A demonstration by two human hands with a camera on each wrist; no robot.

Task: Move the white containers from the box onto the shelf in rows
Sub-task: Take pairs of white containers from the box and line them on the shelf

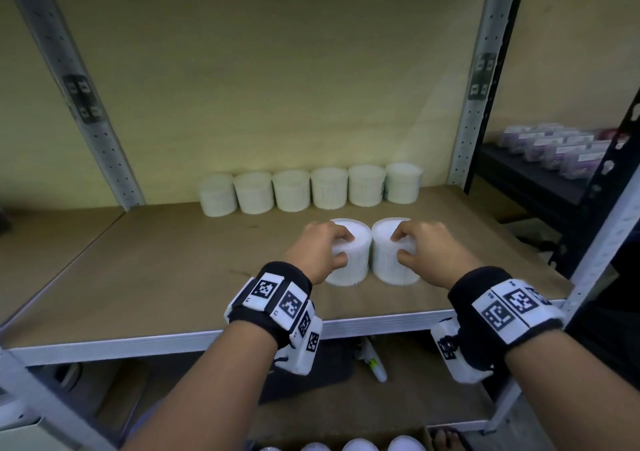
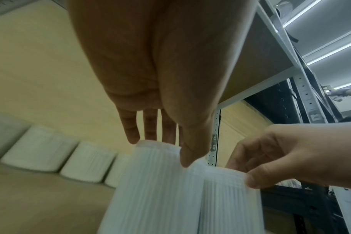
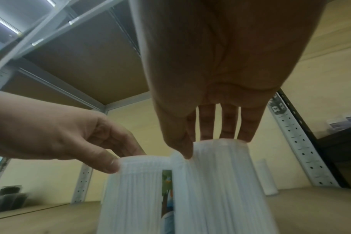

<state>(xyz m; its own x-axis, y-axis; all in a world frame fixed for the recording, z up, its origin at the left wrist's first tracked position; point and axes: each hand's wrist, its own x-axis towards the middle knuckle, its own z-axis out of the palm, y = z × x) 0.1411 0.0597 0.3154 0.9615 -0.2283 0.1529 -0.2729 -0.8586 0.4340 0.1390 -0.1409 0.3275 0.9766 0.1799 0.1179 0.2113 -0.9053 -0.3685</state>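
Observation:
Two white ribbed containers stand side by side on the brown shelf board [image 1: 138, 277], in front of a back row. My left hand [image 1: 325, 246] grips the top rim of the left container [image 1: 349, 263], thumb at the front and fingers over the lid. The right container [image 1: 391, 263] is held the same way by my right hand [image 1: 415, 243]. In the left wrist view my left hand [image 2: 160, 150] pinches the left container [image 2: 150, 190] beside the right container [image 2: 228, 205]. The right wrist view shows my right hand [image 3: 210, 145] on the right container [image 3: 220, 190], with the left container [image 3: 134, 190] next to it.
Several white containers [image 1: 311, 191] line the back wall of the shelf. Grey perforated uprights [image 1: 481, 80] frame the bay. More white lids in a box [image 1: 360, 445] show at the bottom edge. A black rack with purple packs [image 1: 561, 149] stands to the right. A white bottle [image 1: 374, 360] lies below the shelf.

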